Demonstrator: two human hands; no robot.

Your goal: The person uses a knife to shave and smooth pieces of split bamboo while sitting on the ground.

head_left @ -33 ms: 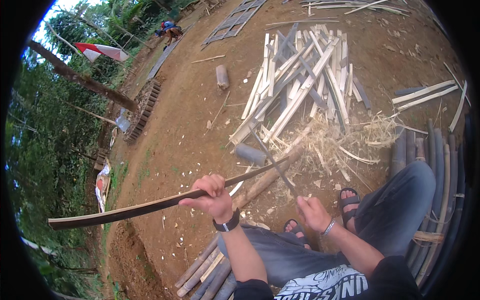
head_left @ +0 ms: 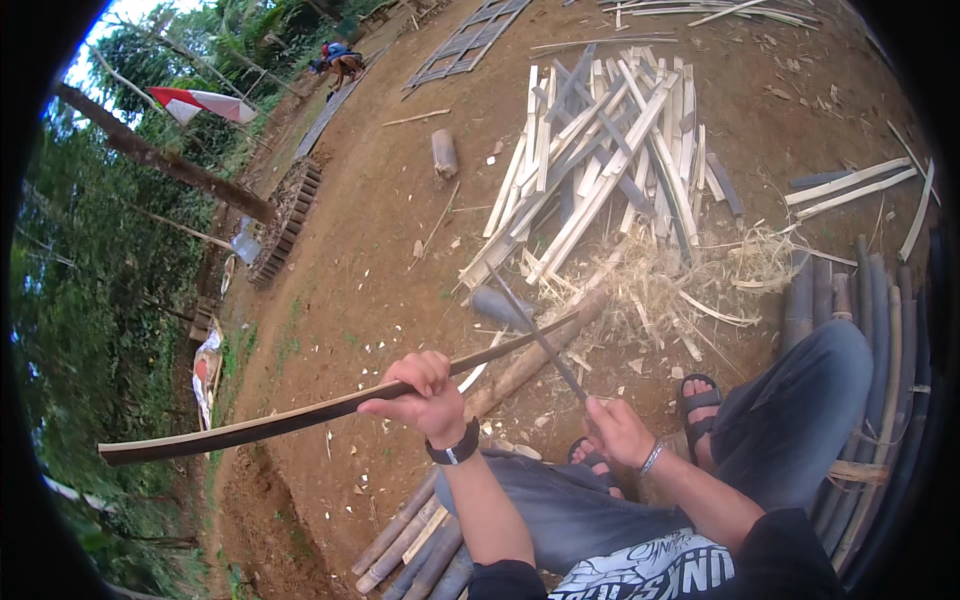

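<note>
— Holding a long dark bamboo strip (head_left: 300, 415) in our left hand (head_left: 425, 400), are we?

— Yes. Our left grip is closed tight around the bamboo strip near its middle, thumb on top. The strip runs from far out to our left, through the fist, up toward the log (head_left: 540, 355) lying on the dirt ground (head_left: 370, 270).

— And our right hand (head_left: 618, 432)?

— Its grip is shut around the handle of a long knife (head_left: 535, 335). The blade slants up and away from the hand and crosses the bamboo strip just beyond the log's near stretch, touching or nearly touching it; we cannot tell which.

— What lies around the log?

— Past it we see a pile of pale split bamboo slats (head_left: 600, 160), with stringy shavings (head_left: 690, 275) to the right of the log's far end. Nearer than the log are our sandalled feet (head_left: 697, 395). A short grey cylinder (head_left: 500, 305) rests just left of the log.
</note>
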